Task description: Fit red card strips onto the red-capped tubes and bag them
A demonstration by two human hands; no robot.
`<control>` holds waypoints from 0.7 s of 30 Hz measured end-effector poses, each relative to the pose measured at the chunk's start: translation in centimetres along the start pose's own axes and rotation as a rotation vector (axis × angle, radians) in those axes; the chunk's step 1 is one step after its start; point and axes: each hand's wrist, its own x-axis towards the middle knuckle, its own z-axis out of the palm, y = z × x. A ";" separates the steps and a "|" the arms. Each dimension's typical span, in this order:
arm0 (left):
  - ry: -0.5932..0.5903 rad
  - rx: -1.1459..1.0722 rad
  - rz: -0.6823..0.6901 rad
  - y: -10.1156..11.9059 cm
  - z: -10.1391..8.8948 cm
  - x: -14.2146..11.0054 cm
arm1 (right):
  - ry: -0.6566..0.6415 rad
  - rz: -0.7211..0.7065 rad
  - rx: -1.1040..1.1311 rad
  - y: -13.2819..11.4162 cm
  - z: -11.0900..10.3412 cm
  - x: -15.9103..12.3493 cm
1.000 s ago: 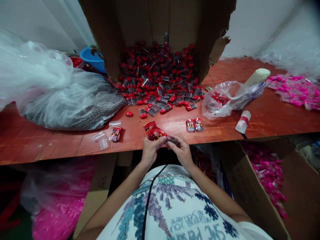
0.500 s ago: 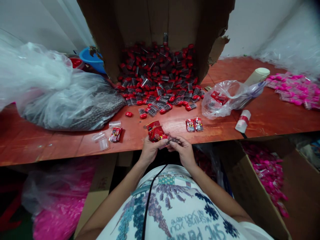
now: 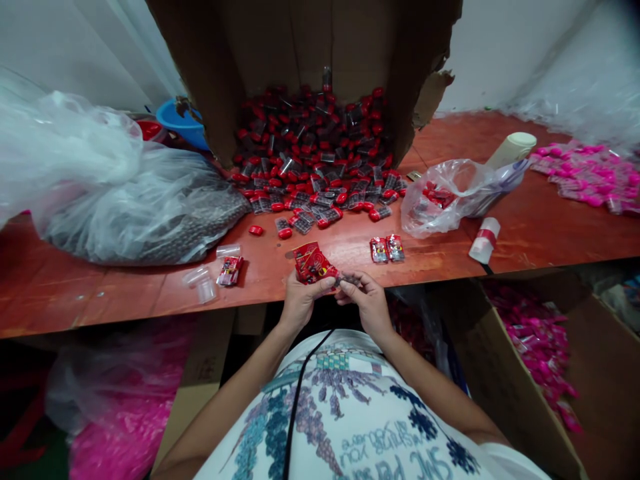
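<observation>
Over the table's front edge, my left hand [image 3: 299,300] is closed on several red printed wrappers [image 3: 314,262], fanned out above the thumb. My right hand [image 3: 371,305] pinches a small clear container with dark contents [image 3: 346,280], partly covered by the fingers. The container's left end meets the nearest wrapper between both thumbs; whether it is inside the wrapper cannot be made out. Two red-wrapped containers [image 3: 387,249] lie side by side beyond my right hand. Left of my hands are a stack of red wrappers [image 3: 230,271] and clear plastic pieces [image 3: 205,291].
A torn cardboard box [image 3: 200,60] opens towards me, spilling red-capped containers [image 3: 320,180]. To its left sits a clear bag of dark beads [image 3: 165,220]. A plastic bag with red wrappers [image 3: 430,213], a white roll [image 3: 485,241] and pink-capped containers [image 3: 590,170] are on the right.
The red wrappers have turned slightly, and the nearest one now slants down towards the container. Both hands stay in almost the same place. The view has shifted slightly.
</observation>
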 end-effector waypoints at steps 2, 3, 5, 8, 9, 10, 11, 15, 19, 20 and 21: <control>0.012 -0.004 0.006 -0.2 0.1 0.0 | -0.005 0.007 0.010 0.1 0.0 0.1; 0.026 -0.009 0.013 -0.3 0.1 0.1 | -0.011 -0.006 0.003 0.1 0.0 0.1; 0.057 -0.017 0.030 -0.5 0.2 0.2 | -0.016 -0.064 -0.031 0.2 0.0 0.0; 0.079 -0.026 0.055 -0.7 0.5 0.5 | 0.021 -0.200 -0.134 0.3 0.0 -0.1; 0.078 -0.027 0.061 -0.7 0.6 0.5 | 0.040 -0.236 -0.170 0.4 0.0 -0.1; 0.070 -0.029 0.063 -0.7 0.7 0.5 | 0.055 -0.255 -0.191 0.4 0.0 -0.1; 0.059 -0.029 0.061 -0.6 0.8 0.5 | 0.064 -0.252 -0.188 0.5 0.0 -0.2; -0.012 -0.032 0.041 -0.5 1.0 0.4 | 0.059 -0.085 -0.029 0.2 0.0 0.0; -0.033 -0.047 -0.011 -0.4 1.1 0.4 | 0.079 0.051 0.095 0.0 -0.2 0.3; -0.034 -0.046 -0.023 -0.3 1.1 0.4 | 0.082 0.062 0.112 0.0 -0.2 0.3; -0.034 -0.042 -0.027 -0.3 1.1 0.4 | 0.080 0.062 0.121 0.0 -0.2 0.4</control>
